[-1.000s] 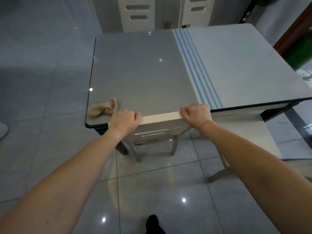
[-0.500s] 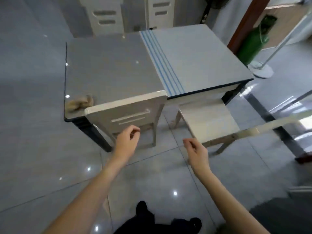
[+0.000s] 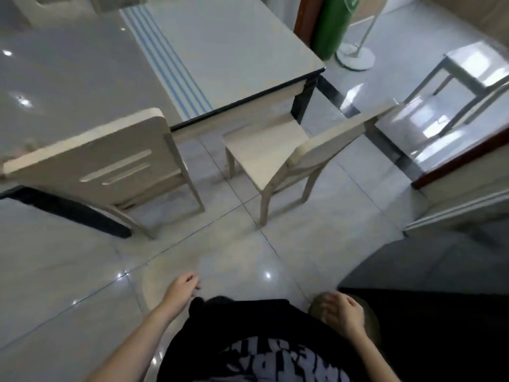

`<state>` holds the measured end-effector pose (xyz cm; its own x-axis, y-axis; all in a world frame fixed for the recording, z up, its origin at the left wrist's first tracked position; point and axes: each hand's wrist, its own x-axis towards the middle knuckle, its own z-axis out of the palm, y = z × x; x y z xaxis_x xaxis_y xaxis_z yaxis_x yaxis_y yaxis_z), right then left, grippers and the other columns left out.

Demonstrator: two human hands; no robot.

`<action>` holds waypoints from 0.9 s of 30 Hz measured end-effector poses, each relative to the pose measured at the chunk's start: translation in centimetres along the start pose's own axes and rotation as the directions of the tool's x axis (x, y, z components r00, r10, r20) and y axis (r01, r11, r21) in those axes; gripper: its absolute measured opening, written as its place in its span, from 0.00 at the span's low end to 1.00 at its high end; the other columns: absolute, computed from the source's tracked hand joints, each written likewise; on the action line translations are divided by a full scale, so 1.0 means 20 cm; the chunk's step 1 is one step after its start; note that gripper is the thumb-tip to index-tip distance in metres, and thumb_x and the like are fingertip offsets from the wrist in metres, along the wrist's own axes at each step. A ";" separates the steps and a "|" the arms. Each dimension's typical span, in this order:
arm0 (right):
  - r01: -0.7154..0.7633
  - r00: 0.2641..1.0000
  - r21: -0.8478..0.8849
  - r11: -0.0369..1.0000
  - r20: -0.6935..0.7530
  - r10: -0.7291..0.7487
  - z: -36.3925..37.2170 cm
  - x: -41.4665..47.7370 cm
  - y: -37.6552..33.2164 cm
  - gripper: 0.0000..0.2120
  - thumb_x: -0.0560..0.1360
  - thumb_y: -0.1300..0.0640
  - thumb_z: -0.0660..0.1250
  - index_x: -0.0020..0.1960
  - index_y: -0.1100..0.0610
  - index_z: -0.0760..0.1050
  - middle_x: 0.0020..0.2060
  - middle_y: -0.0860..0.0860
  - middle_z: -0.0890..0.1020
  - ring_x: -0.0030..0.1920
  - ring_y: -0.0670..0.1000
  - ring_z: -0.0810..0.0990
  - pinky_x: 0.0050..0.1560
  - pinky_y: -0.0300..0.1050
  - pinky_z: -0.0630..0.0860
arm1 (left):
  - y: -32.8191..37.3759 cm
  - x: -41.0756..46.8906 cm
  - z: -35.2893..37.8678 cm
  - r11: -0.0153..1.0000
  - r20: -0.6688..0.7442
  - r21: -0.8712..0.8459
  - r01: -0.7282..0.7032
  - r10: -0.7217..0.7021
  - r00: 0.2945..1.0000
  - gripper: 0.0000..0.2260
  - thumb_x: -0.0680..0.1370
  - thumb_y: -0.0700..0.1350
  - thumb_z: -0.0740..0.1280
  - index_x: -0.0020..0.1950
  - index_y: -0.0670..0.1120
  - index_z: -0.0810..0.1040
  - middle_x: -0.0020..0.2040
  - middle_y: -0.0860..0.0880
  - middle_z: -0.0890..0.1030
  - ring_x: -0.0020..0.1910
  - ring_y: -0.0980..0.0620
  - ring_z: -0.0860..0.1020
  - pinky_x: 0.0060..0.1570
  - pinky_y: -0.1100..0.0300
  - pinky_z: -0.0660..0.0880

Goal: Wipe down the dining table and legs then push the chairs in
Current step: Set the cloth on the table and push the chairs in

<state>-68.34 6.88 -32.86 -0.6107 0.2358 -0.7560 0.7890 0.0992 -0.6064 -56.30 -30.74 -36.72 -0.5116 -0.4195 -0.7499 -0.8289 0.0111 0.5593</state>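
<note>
Hanging low in front of a black printed shirt (image 3: pixel 261 340), both hands are free. The left hand (image 3: pixel 181 288) is relaxed, fingers loosely curled, grasping nothing, over glossy floor tile (image 3: pixel 225 244). The right hand (image 3: pixel 340 312) is also loosely curled and holds nothing, over an olive-tan patch of clothing; contact with it can't be told because of blur. A dark mat (image 3: pixel 429 268) lies just past the right hand, to its outer side.

Ahead of the left hand and off to its outer side, well apart from it, is a cream chair (image 3: pixel 104 166). Its backrest sits close against the table edge and its seat is tucked under. Ahead, between the two hands' lines and leaning toward the right hand's side, is a second chair (image 3: pixel 261 155). It is pulled out and turned at a slant, its seat mostly clear of the table, with only the far corner near the edge by a dark table leg (image 3: pixel 301 103).

Beyond both chairs is the table (image 3: pixel 234 51), with a glossy grey and white top and blue stripes (image 3: pixel 168 64) running across it.

Farther off on the right hand's side are a green cylinder (image 3: pixel 333 26), a white round stand base (image 3: pixel 355 57), and a small grey stool (image 3: pixel 473 64).
</note>
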 end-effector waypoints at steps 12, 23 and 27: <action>0.135 0.969 0.063 0.989 0.199 -0.145 -0.05 0.30 -0.73 0.11 0.80 0.63 0.59 0.45 0.63 0.79 0.40 0.59 0.82 0.35 0.55 0.82 0.37 0.43 0.79 | 0.67 0.03 0.37 0.985 -0.049 -0.132 -0.112 0.106 0.993 0.09 0.80 0.39 0.61 0.42 0.43 0.78 0.39 0.44 0.79 0.34 0.48 0.74 0.36 0.59 0.69; 0.724 0.686 -0.090 0.684 0.190 -0.702 0.14 0.42 -1.75 0.08 0.80 0.59 0.62 0.55 0.57 0.78 0.46 0.50 0.82 0.46 0.47 0.82 0.49 0.38 0.79 | 1.91 0.28 0.46 0.799 -0.091 0.123 -0.588 0.599 0.795 0.06 0.79 0.49 0.62 0.51 0.52 0.77 0.45 0.55 0.80 0.44 0.58 0.77 0.43 0.60 0.72; 0.856 0.472 -0.348 0.381 0.229 -0.851 0.20 0.56 -2.01 0.10 0.79 0.57 0.64 0.59 0.54 0.77 0.52 0.44 0.79 0.51 0.41 0.78 0.53 0.28 0.72 | 2.16 0.37 0.57 0.757 -0.024 0.166 -0.632 0.644 0.765 0.12 0.73 0.57 0.59 0.50 0.53 0.76 0.47 0.54 0.78 0.43 0.55 0.77 0.45 0.57 0.73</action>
<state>-107.22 1.63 -17.98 -0.9755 -0.1943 0.1031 -0.1986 0.5765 -0.7926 -98.44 -23.01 -22.07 -0.9196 -0.3352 -0.2051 -0.3417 0.4244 0.8386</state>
